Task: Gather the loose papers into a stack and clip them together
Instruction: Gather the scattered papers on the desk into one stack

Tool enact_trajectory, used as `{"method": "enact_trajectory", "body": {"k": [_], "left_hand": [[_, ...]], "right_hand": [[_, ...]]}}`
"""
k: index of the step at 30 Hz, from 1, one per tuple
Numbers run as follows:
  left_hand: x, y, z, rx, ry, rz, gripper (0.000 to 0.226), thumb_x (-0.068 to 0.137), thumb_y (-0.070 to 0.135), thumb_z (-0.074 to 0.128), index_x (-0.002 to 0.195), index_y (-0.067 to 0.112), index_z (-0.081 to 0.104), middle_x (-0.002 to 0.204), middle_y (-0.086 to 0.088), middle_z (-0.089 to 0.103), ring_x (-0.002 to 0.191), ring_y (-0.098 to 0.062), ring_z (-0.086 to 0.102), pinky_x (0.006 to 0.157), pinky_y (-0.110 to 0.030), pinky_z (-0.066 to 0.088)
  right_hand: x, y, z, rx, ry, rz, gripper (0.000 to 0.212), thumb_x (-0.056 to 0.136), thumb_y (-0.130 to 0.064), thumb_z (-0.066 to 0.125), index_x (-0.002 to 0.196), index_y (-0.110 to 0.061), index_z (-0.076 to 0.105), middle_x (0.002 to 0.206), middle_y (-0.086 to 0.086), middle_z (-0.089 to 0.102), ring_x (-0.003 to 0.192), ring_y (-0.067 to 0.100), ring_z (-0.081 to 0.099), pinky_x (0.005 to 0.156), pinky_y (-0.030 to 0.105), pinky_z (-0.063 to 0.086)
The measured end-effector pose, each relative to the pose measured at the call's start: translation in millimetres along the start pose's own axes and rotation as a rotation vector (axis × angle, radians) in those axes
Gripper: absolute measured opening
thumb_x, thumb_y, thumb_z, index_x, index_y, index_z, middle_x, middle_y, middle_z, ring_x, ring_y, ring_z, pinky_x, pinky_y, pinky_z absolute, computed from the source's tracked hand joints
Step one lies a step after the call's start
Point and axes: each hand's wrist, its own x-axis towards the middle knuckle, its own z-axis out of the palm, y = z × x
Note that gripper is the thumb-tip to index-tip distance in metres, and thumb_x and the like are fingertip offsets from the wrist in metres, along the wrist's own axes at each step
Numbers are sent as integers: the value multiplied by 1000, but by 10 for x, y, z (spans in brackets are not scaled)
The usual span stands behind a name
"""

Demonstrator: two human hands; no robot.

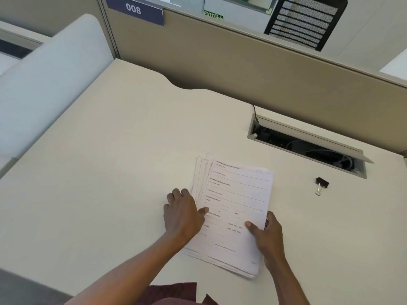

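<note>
The left hand (182, 214) curls round the left edge of the papers (235, 194), thumb on top; the right hand (267, 235) pinches their right edge. The papers lie fanned on the desk (110, 150), so squaring seems under way. Next, likely: align the edges, then reach right for the clip (322, 184).

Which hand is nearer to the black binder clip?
The right hand, gripping the papers on the binder clip side; the left hand holds their other edge.

White papers (237, 194) w/ black print & ruled lines, black clip (322, 183) w/ silver handles, cream desk (110, 172), tan partition (242, 67), navy sign (134, 9) w/ white 008, black chair (306, 20) w/ pale stripes, maroon clothing (174, 292).
</note>
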Motion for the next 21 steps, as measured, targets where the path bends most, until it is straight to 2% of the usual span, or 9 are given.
{"method": "enact_trajectory", "body": {"k": [4,7,10,12,14,17,21], "left_hand": [[106,145,11,-93,-12,-35,67,97,61,70,132,6,54,139,-12,43,135,-33,41,97,-45,51],[164,249,54,-67,-18,-50,64,97,60,70,131,8,54,142,-13,38,137,-35,37,99,-48,47],[199,314,81,-53,-12,-72,65,95,61,72,131,11,51,144,-14,36,139,-36,35,103,-52,45],[202,338,97,-42,5,-75,69,94,61,72,134,10,48,145,-15,36,141,-36,35,105,-53,44],[202,368,105,-54,14,-74,74,93,61,74,136,9,45,146,-15,36,141,-36,36,105,-53,46],[213,424,85,-100,-5,-88,82,92,59,78,140,4,41,147,-14,34,140,-37,39,104,-53,48],[310,496,29,-99,-51,-127,89,89,58,81,143,1,39,150,-16,38,137,-40,49,110,-50,44]], "right_hand": [[-25,-13,93,-142,49,-52,53,88,-8,87,133,-16,60,113,0,73,102,27,71,86,36,52],[-53,-45,167,-176,127,-45,56,87,-8,88,135,-11,60,115,7,74,100,28,67,87,35,50],[-92,-91,240,-306,205,-53,57,85,-12,91,134,-7,63,123,12,71,115,35,66,93,42,54],[-131,-118,290,-438,240,-53,63,84,-17,92,139,-4,63,127,16,62,126,39,55,95,48,53],[-158,-133,324,-474,258,-37,70,84,-18,92,145,-3,61,132,18,56,131,39,48,96,49,53],[-175,-163,373,-484,254,-9,71,86,-20,90,148,-3,59,134,18,54,134,38,46,91,48,53],[-156,-213,409,-515,233,13,73,86,-22,91,148,-2,57,136,19,53,133,39,47,89,47,53]]}}
